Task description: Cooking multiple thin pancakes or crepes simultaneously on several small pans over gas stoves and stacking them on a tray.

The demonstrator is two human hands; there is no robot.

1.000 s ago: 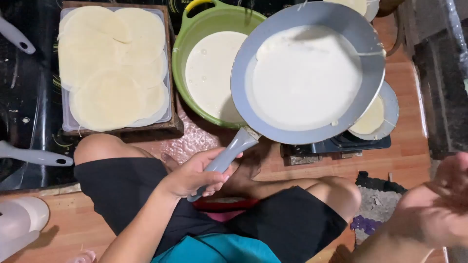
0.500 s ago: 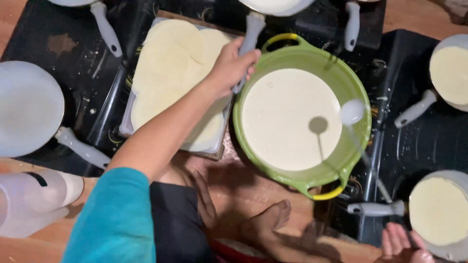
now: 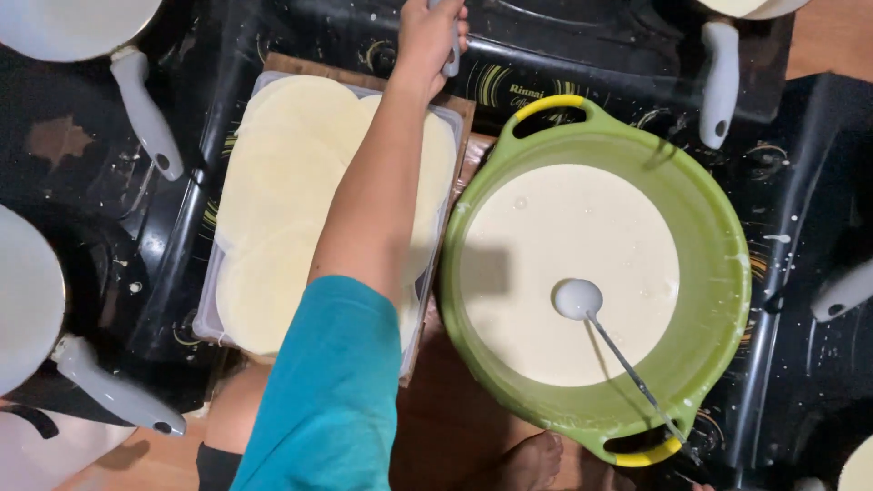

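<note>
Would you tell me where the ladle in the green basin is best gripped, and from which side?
Probably the ladle by its thin handle's upper end, near the basin rim at the yellow grip, coming from the near side; its bowl floats in batter, handle slanting that way.

1 head-worn view, looking straight down, close over green basin (image 3: pixel 727 273), tray (image 3: pixel 207 318), black stovetops (image 3: pixel 91 164)

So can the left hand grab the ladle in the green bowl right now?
Probably not yet: the left hand is wrapped around a grey pan handle. The ladle itself lies uncovered in the green bowl, so it could once freed.
</note>
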